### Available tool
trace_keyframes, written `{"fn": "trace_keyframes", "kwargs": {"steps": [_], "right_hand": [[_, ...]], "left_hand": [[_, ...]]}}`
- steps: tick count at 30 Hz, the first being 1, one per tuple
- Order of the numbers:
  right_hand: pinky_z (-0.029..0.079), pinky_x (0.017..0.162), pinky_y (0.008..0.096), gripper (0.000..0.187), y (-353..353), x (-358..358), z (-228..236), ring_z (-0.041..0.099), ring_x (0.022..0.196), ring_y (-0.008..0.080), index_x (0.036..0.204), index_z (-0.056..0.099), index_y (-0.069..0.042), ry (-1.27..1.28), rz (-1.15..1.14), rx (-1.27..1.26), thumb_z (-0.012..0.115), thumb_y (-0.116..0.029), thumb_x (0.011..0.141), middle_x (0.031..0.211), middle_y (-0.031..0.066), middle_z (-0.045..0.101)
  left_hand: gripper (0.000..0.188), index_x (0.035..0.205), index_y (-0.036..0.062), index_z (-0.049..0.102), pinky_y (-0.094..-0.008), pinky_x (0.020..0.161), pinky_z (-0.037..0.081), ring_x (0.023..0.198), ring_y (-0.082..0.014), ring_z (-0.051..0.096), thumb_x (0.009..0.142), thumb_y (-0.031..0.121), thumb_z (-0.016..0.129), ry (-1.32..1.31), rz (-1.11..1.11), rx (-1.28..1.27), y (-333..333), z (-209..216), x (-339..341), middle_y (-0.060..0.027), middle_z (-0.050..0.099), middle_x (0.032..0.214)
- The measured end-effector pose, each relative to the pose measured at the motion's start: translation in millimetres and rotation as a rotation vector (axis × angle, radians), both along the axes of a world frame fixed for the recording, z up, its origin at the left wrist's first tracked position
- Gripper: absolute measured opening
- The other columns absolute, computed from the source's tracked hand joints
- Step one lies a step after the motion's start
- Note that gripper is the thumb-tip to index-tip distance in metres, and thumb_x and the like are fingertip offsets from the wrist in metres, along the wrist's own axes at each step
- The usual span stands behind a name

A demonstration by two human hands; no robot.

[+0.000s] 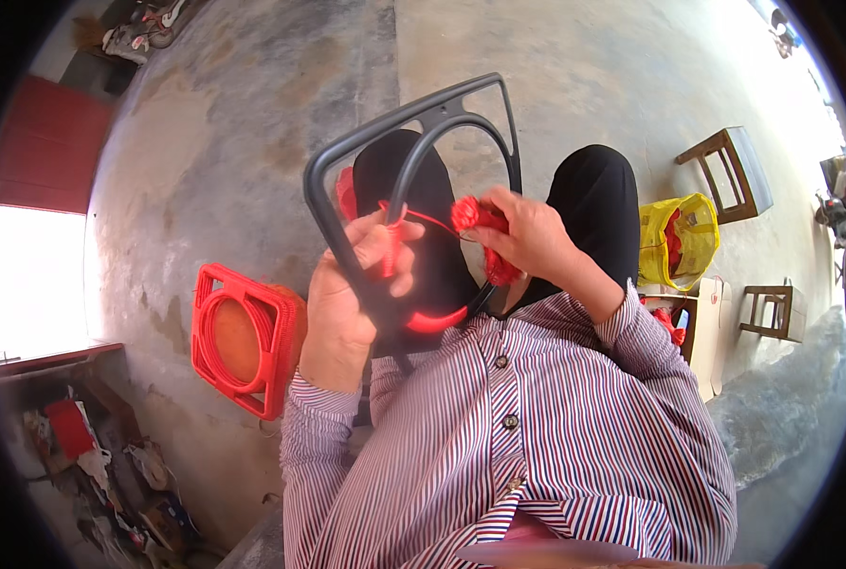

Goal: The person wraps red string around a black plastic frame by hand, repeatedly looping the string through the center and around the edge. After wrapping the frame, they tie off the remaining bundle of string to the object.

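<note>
Cord (427, 219) links the two hands, and as I read it, the winding is only partly done. The ring (409, 169) sits inside a dark frame (373, 135), tilted up over the worker's black trousers (593, 190). The left hand (339, 302) has its fingers curled about the ring's left side, at a short stretch of red wrapping (391, 254); those fingers are blurred, so I can't tell how firm the grip is. The right hand (529, 235) pinches a red bundle (465, 212) in front of the ring's opening, with the strand crossing from it to the wrapping. Part of the lower arc shows red too, though I can't tell whether that is cord. The top is bare, so I'd guess much of the ring is left to cover, and the end to fasten. On the floor (252, 123) to the left stand red frames (273, 332), the front one's ring red all round, perhaps finished work. A yellow bag (705, 239) beside the right knee holds more red stuff.
</note>
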State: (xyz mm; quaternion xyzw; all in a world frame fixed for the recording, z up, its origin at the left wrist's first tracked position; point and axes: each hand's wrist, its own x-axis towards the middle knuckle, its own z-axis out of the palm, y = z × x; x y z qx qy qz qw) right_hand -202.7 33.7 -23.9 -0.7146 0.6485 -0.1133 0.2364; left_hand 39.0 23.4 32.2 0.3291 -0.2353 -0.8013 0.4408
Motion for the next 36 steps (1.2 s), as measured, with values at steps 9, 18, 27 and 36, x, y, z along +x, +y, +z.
{"fn": "trace_keyframes", "kwargs": {"steps": [9, 18, 27, 36], "right_hand": [[0.042, 0.102, 0.0335, 0.042, -21, 26, 48, 0.055, 0.116, 0.0201, 0.123, 0.057, 0.0, -1.704, 0.274, 0.266, 0.068, -0.002, 0.083, 0.122, 0.0083, 0.06], [0.049, 0.085, 0.0272, 0.043, -5, 23, 35, 0.061, 0.096, 0.0122, 0.122, 0.054, -0.001, -1.33, -0.082, 0.121, 0.072, -0.005, 0.083, 0.107, 0.0072, 0.063], [0.042, 0.102, 0.0371, 0.04, -12, 19, 57, 0.055, 0.116, 0.0186, 0.125, 0.054, -0.003, -1.494, 0.109, -0.215, 0.067, -0.011, 0.088, 0.12, 0.0084, 0.058], [0.038, 0.06, 0.0294, 0.033, 5, -54, 34, 0.049, 0.059, 0.0154, 0.094, 0.046, -0.01, -2.363, 0.274, 0.403, 0.052, -0.043, 0.097, 0.076, 0.0016, 0.05]], "left_hand": [[0.061, 0.103, -0.0029, 0.061, -0.03, 0.046, 0.042, 0.062, -0.0268, 0.059, 0.098, 0.052, 0.036, 0.17, -0.109, 0.174, 14, 17, -25, -0.0264, 0.061, 0.082], [0.036, 0.115, -0.0047, 0.054, -0.0313, 0.049, 0.046, 0.069, -0.0261, 0.059, 0.087, 0.018, 0.056, 0.034, 0.063, 0.174, 1, -3, -14, -0.0203, 0.061, 0.089], [0.024, 0.106, 0.0015, 0.06, -0.03, 0.048, 0.045, 0.068, -0.0225, 0.059, 0.089, 0.018, 0.056, 0.002, 0.054, 0.113, -3, -2, -23, -0.0152, 0.063, 0.089], [0.025, 0.089, 0.0034, 0.058, -0.0315, 0.049, 0.044, 0.07, -0.0244, 0.055, 0.095, 0.027, 0.051, 0.096, 0.246, 0.003, -7, -30, 25, -0.0196, 0.062, 0.088]]}}
